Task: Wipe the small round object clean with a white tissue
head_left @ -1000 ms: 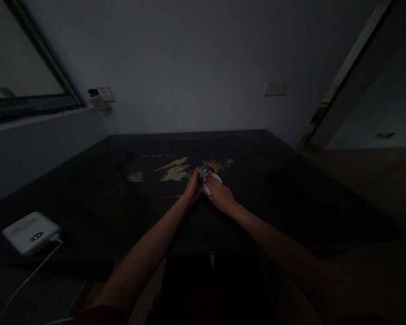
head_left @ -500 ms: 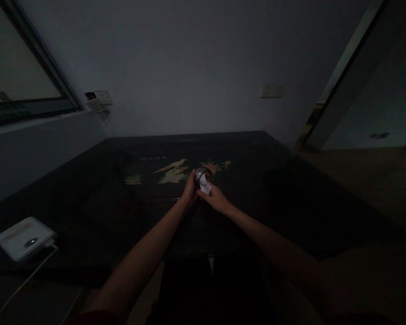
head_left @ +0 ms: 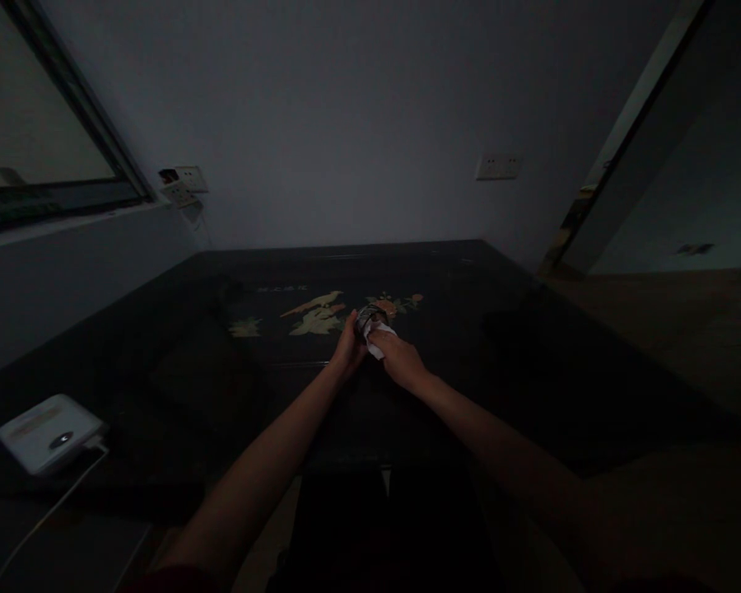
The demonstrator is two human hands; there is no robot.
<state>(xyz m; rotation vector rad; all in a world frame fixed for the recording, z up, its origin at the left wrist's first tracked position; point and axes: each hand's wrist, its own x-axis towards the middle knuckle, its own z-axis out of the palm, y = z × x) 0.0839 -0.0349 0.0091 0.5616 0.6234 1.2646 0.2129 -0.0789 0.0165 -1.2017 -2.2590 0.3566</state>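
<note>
My left hand [head_left: 347, 350] is closed around the side of a small, shiny, rounded see-through cup [head_left: 369, 315], which looks like glass. A white tissue [head_left: 374, 347] is pinched in my right hand [head_left: 405, 362], its fingers pressing the tissue against the near rim of the cup. Both hands meet over the middle of a dark glossy table [head_left: 346, 420]. Dim light and the hands hide the cup's lower part.
Near the table's left edge lies a white box-shaped device [head_left: 53, 432] with a white cable [head_left: 49, 511] running off the front. Gold bird and flower pictures [head_left: 314, 317] decorate the tabletop. Behind rises a wall with a socket [head_left: 499, 167].
The fingers of my right hand have moved up over the tissue, which now lies flatter and lower against the cup. My left hand keeps its grip almost unmoved.
</note>
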